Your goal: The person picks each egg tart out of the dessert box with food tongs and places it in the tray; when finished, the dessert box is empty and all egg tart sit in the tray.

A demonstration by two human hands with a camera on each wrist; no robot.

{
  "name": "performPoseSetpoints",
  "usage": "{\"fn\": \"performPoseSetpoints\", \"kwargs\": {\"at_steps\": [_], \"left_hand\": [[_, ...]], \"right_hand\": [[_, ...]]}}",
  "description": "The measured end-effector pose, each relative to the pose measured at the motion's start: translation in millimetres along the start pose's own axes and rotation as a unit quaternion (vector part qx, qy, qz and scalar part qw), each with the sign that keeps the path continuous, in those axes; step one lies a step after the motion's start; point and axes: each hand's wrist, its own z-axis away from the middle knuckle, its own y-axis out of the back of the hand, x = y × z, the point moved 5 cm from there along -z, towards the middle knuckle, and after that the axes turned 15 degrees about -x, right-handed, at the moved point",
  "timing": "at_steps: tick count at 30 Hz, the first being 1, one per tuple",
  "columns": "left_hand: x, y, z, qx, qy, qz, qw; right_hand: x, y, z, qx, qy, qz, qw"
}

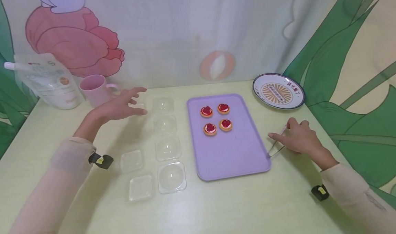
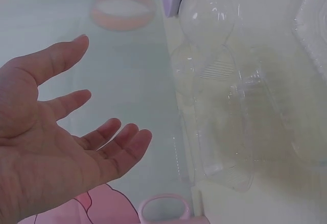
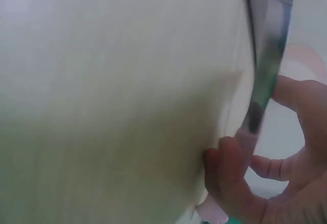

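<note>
My right hand grips a pair of metal tongs beside the right edge of a lilac tray. The tips of the tongs are by the tray's lower right corner. Several small berry-topped tarts with white cream sit toward the tray's far side. My left hand hovers above the table's left part, fingers spread and holding nothing, as the left wrist view also shows. Below and right of it stands a column of clear plastic domed boxes. Left of these lie clear square pieces.
Behind my left hand stands a pink mug, with a white spouted pouch at its left. A patterned plate lies at the back right. A printed curtain hangs along the table's far edge.
</note>
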Motion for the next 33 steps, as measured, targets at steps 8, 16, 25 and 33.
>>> {"fn": "performPoseSetpoints", "kwargs": {"at_steps": [8, 16, 25, 33], "left_hand": [[7.1, 1.4, 0.9, -0.002, -0.010, -0.003, 0.9999], [9.2, 1.4, -3.9, -0.002, -0.018, -0.001, 0.9998], [0.5, 2.3, 3.1, 0.004, -0.004, -0.006, 1.0000], [-13.2, 3.7, 11.2, 0.074, -0.017, -0.049, 0.9959]], "right_hand": [[5.0, -6.5, -2.7, -0.030, 0.038, -0.009, 0.9988], [5.4, -3.6, 0.2, -0.004, 0.082, -0.008, 0.9966], [0.1, -4.2, -4.9, 0.010, 0.151, -0.011, 0.9884], [-10.4, -5.5, -13.8, 0.021, 0.147, -0.006, 0.9889]]}}
